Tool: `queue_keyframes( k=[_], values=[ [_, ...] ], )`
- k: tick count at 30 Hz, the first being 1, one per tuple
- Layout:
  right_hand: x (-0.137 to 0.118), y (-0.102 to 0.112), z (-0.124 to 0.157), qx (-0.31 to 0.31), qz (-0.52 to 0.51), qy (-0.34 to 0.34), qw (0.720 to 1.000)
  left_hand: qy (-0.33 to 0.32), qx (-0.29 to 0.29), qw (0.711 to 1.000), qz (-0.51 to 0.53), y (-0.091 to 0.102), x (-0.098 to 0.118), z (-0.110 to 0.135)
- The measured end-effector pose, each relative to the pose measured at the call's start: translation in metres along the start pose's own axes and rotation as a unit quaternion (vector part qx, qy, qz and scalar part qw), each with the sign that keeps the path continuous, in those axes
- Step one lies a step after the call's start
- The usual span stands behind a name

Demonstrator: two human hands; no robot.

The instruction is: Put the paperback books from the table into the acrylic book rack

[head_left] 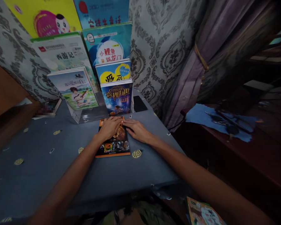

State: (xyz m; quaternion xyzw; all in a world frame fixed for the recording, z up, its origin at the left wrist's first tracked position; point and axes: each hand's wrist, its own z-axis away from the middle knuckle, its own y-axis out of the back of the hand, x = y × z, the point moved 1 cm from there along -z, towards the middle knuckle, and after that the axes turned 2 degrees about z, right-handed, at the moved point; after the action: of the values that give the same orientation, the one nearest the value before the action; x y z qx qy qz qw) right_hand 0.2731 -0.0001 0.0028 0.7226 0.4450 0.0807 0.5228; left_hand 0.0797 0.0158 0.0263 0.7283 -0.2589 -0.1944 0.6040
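A dark book with an orange border (115, 147) lies flat on the table, with small animal pictures along its lower cover. Across its upper left part rests my left hand (110, 127), fingers stretched out and lying flat. My right hand (137, 129) reaches in from the right, its extended fingertips touching the top right part of the cover. Neither hand is wrapped round anything. Just behind the fingers, a blue book (118, 98) stands in a clear acrylic stand (91, 115). Both hands partly cover the flat book's upper half.
More books, such as a white-covered one (77, 90), stand in tiers behind. A black flat object (140, 103) lies right of the stand. At right, a blue cloth (201, 115) bears glasses and small tools on a dark red surface. Another book (203, 214) is low at the right.
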Motion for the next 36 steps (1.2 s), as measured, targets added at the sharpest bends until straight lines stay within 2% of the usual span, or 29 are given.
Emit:
queue_keyframes(
  k=[7,14,21,30,36],
  values=[
    [-0.023,0.001,0.016,-0.005,0.009,-0.028,1.000,-0.022,0.006,1.000,0.010,-0.003,-0.002,0.005],
    [-0.023,-0.001,0.020,0.001,-0.001,-0.032,0.999,-0.019,-0.009,1.000,0.017,-0.001,0.002,0.005],
    [-0.041,0.005,0.043,0.000,-0.026,-0.004,1.000,-0.057,-0.056,0.995,0.067,0.006,0.000,0.010],
    [-0.050,0.007,0.052,-0.006,-0.010,0.002,1.000,-0.058,-0.064,0.993,0.082,0.011,0.005,0.011],
    [-0.062,0.013,0.070,-0.017,-0.012,0.043,0.999,-0.092,-0.106,0.978,0.154,0.019,0.009,0.029]
  ],
)
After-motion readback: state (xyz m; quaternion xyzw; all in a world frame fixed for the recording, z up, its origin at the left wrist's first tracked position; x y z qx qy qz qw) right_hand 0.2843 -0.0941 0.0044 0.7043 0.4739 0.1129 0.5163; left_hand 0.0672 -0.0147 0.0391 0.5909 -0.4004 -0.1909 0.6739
